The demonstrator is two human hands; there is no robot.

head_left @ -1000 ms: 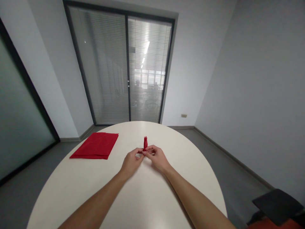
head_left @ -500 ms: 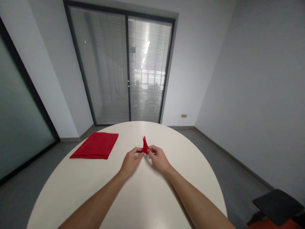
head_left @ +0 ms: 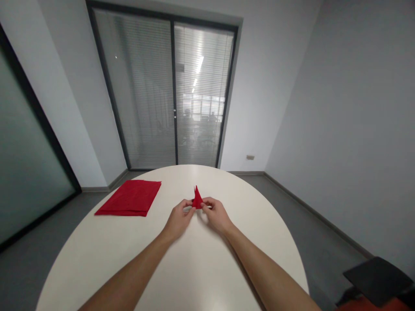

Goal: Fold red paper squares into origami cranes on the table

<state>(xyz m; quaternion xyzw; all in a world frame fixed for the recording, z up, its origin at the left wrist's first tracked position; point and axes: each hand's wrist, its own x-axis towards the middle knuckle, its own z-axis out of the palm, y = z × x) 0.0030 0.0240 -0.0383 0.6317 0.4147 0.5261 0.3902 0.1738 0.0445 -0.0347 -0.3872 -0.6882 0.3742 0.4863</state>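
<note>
Left hand (head_left: 178,219) and right hand (head_left: 216,214) pinched a red piece (head_left: 197,203) between them, its point up | red layers (head_left: 131,198) lay flat on the counter (head_left: 191,263), to the left | blinds (head_left: 202,129) hung beyond

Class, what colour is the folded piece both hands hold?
The folded piece is red, seen in the head view.

Clock about view centre. Hands: 2 (left hand (head_left: 178,219), right hand (head_left: 218,215)), near 6. Small red folded piece (head_left: 197,202): 1, at 6. Flat red stack (head_left: 129,198): 1, at 8; layers not countable. White table (head_left: 184,268): 1, at 6. Panels with blinds (head_left: 139,95): 2, at 10 and 12. Frosted panel (head_left: 26,147): 1, at 9. Wall plate (head_left: 250,157): 1, at 3. Black chair (head_left: 378,276): 1, at 4.
</note>
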